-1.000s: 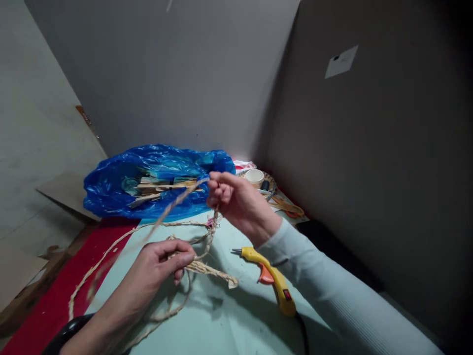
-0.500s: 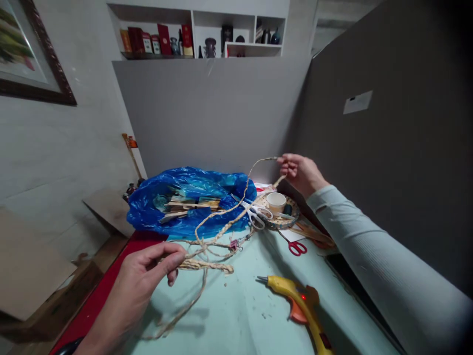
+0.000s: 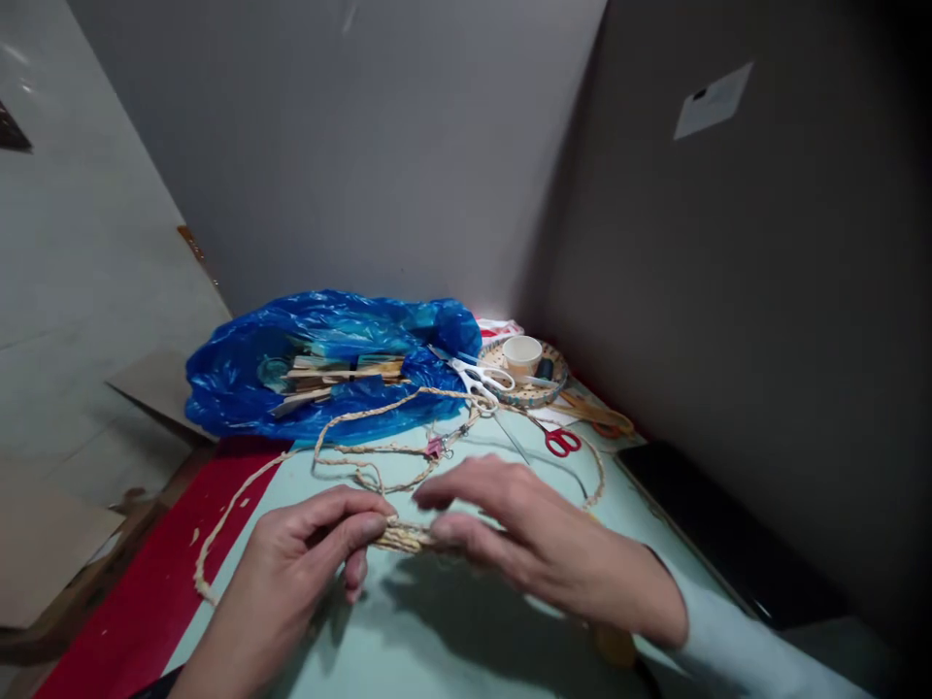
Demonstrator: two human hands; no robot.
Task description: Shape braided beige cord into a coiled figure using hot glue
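Note:
Pinched between the thumb and fingers of my left hand point(image 3: 313, 553) is a small flat piece of straw braid point(image 3: 402, 537), held just above the table. My right hand point(image 3: 524, 544) is at its right end, the thumb at or touching the piece and the fingers stretched out above it, slightly blurred. A long twisted straw cord point(image 3: 364, 416) loops loosely over the table behind my hands, with another length curving along the left. Part of a yellow glue gun point(image 3: 614, 643) shows under my right wrist; the rest is hidden.
Behind the cord lies a blue plastic bag point(image 3: 233, 374) holding straw strips. White-handled scissors point(image 3: 477, 377), red-handled scissors point(image 3: 562, 443) and a woven tray point(image 3: 495, 374) with a white cup point(image 3: 522, 355) stand to its right. A black flat object point(image 3: 720, 534) lies along the right edge.
My right hand has come down from the far right, letting go of the cord end, to the braid at my left hand. The cord now lies looped on the table. The view has tilted down.

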